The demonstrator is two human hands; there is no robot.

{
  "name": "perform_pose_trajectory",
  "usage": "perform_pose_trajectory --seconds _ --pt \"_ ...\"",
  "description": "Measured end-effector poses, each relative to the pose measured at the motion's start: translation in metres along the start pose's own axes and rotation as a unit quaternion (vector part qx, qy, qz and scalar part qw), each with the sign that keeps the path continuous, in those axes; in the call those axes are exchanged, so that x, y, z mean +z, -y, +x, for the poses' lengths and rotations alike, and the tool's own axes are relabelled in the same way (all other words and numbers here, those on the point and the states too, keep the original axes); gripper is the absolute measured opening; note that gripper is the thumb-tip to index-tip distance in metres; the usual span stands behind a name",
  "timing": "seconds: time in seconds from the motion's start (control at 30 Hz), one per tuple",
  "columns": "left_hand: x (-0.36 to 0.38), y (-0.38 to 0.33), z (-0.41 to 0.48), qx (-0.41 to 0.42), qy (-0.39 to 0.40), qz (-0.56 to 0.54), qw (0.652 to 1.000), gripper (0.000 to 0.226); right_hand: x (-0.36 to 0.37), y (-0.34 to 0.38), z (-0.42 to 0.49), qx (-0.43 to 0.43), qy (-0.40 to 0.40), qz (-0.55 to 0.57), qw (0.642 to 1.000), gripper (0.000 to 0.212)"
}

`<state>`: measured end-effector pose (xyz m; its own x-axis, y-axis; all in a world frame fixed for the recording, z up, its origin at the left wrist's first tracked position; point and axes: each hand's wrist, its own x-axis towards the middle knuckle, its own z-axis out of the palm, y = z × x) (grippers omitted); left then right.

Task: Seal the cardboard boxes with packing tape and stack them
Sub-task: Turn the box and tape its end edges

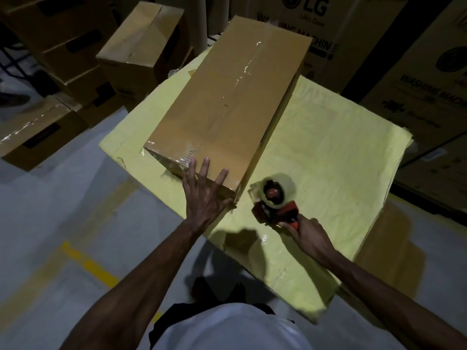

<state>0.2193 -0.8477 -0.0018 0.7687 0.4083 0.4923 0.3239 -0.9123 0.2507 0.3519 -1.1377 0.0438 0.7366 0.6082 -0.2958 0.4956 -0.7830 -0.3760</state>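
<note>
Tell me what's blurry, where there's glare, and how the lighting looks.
Head view: the tape dispenser in the right hand is motion-blurred; the left hand on the box is sharp; glare streaks the tape along the box top; lighting is dim, darkest at the corners; a shadow falls on the yellow sheet.

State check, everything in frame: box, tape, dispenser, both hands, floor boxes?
long box: flaps closed, lying flat on the yellow cover.
tape strip: stuck along the top seam.
tape dispenser: roll loaded, off the box, to its right, blurred.
left hand: fingers straight, pressing the box's near end.
right hand: grips the dispenser handle.
floor box: closed, taped.
</note>
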Motion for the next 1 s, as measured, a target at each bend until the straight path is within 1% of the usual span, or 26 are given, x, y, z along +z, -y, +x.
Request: perform_pose_trajectory --seconds 0.07,0.13,0.2,0.27,0.33,0.37,0.43,0.53,0.6,0.63,0.73,0.8,0.83,0.9,0.93,1.0 --pt "0.0 -0.004 -0.002 -0.004 -0.003 0.003 1.0 0.092 0.004 -0.012 0.002 0.015 -0.017 0.034 0.999 0.054" --pt "0.002 -0.012 -0.004 -0.006 -0.013 -0.009 1.0 0.093 0.007 -0.013 0.007 0.02 -0.018 0.074 0.997 0.047" --pt "0.0 -0.024 -0.004 -0.01 -0.021 -0.02 1.0 0.089 0.009 -0.006 0.012 0.046 -0.015 0.141 0.989 0.041" --pt "-0.001 -0.031 -0.001 -0.016 -0.013 -0.031 0.999 0.088 0.012 0.0 0.016 0.083 -0.021 0.21 0.974 0.046" --pt "-0.003 -0.036 0.001 -0.01 0.011 -0.025 1.0 0.096 0.012 0.001 0.017 0.123 -0.038 0.257 0.958 0.055" --pt "-0.004 -0.038 0.003 -0.007 0.027 -0.015 0.999 0.104 0.01 0.002 0.019 0.148 -0.039 0.301 0.941 0.058" --pt "-0.007 -0.043 0.006 -0.007 0.056 -0.002 0.998 0.118 0.005 0.009 0.027 0.196 -0.045 0.398 0.895 0.065" --pt "-0.012 -0.051 0.009 -0.006 0.081 0.006 0.997 0.126 0.001 0.015 0.051 0.241 -0.085 0.479 0.84 0.067" --pt "-0.014 -0.054 0.007 -0.007 0.098 0.008 0.995 0.127 0.006 0.01 0.068 0.261 -0.1 0.491 0.825 0.069" --pt "-0.015 -0.055 0.005 -0.01 0.105 0.011 0.994 0.128 0.01 0.007 0.074 0.267 -0.102 0.479 0.83 0.071" --pt "-0.017 -0.056 0.001 -0.012 0.122 0.019 0.992 0.125 0.028 0.003 0.082 0.273 -0.078 0.402 0.871 0.073" --pt "-0.019 -0.054 0.0 -0.008 0.126 0.018 0.992 0.118 0.037 0.006 0.079 0.277 -0.085 0.357 0.888 0.067" --pt "-0.021 -0.053 0.0 -0.009 0.129 0.017 0.991 0.116 0.04 0.009 0.076 0.289 -0.107 0.343 0.887 0.061" --pt "-0.025 -0.052 0.001 -0.012 0.134 0.018 0.991 0.116 0.039 0.018 0.063 0.316 -0.181 0.32 0.874 0.049" --pt "-0.028 -0.053 0.002 -0.013 0.135 0.019 0.991 0.114 0.038 0.025 0.055 0.309 -0.223 0.317 0.869 0.045" --pt "-0.036 -0.054 0.005 -0.014 0.137 0.023 0.99 0.111 0.032 0.051 0.033 0.247 -0.295 0.342 0.857 0.045"
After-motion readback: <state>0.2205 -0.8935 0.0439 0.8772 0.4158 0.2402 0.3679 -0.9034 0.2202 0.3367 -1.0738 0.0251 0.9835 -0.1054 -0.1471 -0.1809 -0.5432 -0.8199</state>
